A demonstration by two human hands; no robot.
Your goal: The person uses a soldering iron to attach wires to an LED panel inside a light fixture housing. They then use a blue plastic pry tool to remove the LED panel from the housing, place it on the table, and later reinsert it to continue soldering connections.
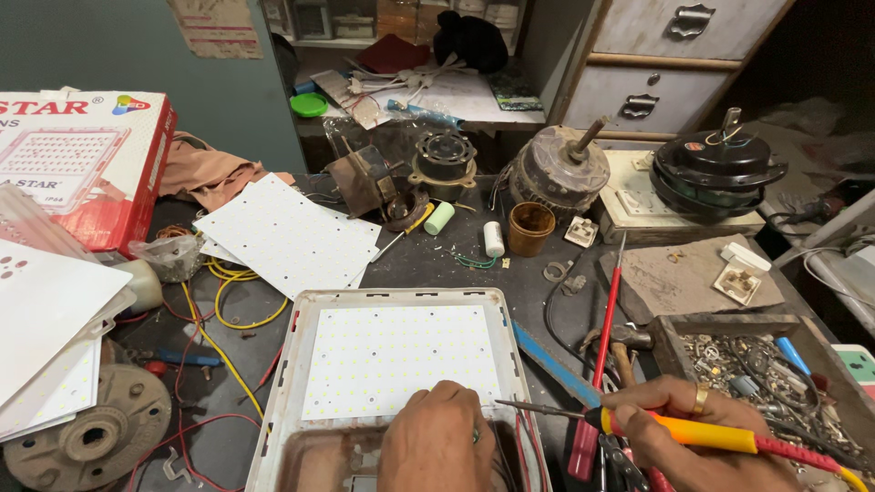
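Observation:
A white square light housing (287,364) lies in front of me on the dark bench, with a white panel of small yellow LEDs (401,355) set inside it. My left hand (437,437) rests fisted on the panel's near edge, fingers curled; whether it pinches anything is hidden. My right hand (693,428) grips a yellow-and-red handled soldering iron (702,433), its thin tip pointing left toward the panel's lower right corner beside my left hand.
A loose white LED board (287,237) lies behind the housing, next to yellow wires (223,301). A red-handled screwdriver (602,346), a hammer, motors (561,169) and a tray of small parts (766,364) crowd the right. A red-and-white box (77,164) stands left.

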